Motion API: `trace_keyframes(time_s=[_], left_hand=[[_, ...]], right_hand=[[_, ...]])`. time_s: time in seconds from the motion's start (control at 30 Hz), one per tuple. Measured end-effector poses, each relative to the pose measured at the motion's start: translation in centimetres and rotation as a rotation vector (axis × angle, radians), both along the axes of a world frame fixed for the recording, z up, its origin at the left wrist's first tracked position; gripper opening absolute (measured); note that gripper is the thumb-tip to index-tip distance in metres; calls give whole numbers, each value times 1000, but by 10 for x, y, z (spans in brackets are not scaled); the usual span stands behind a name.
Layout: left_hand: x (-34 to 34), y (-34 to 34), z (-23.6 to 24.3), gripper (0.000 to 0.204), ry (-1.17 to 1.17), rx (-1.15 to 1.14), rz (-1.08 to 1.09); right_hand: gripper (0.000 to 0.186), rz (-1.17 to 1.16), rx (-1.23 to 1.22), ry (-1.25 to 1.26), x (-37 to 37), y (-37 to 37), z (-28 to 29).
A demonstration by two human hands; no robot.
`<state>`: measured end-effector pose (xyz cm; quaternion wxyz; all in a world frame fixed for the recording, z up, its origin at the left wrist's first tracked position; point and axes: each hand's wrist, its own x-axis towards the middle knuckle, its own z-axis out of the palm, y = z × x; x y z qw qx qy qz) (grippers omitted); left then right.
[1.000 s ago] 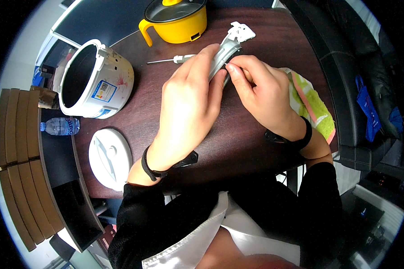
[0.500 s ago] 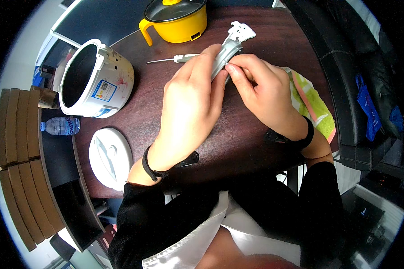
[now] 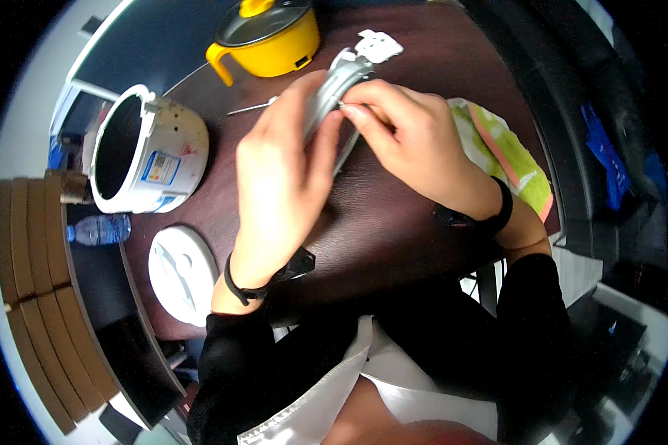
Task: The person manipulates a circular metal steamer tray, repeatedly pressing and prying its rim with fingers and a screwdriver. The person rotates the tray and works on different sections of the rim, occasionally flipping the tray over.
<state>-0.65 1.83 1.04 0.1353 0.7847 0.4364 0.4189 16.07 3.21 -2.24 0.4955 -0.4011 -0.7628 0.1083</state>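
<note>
My left hand [image 3: 278, 167] is wrapped round a curved grey plastic part [image 3: 346, 74], which tilts up and away over the table. At its edge the thumb and forefinger of my right hand [image 3: 412, 137] are pinched together; what they hold is too small to make out. A white plastic bracket with holes [image 3: 379, 46] shows just beyond the grey part's far end; whether they are joined I cannot tell. To the left of my left hand lies a screwdriver [image 3: 249, 109], its handle mostly hidden behind that hand.
A white rice cooker body [image 3: 178, 137] lies on its side at the left, with a round white lid [image 3: 200, 256] nearer me. At the back stands a yellow pot [image 3: 282, 55]. A green and pink towel [image 3: 501, 148] lies right; a water bottle [image 3: 102, 230] is beyond the table's left edge.
Both hands and the grey part have shifted left in the picture, and the view has turned slightly. The left hand covers more of the screwdriver. Its hold on the part stays.
</note>
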Motion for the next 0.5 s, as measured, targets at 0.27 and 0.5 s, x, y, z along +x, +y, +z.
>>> trace_keyframes(time_s=[0.27,0.5], left_hand=[[2,3,-2,31,82,87,49],[2,4,-5,32,82,124,43]], right_hand=[[10,89,-17,63,5,7,-5],[11,155,-222,171,8,7,-2]])
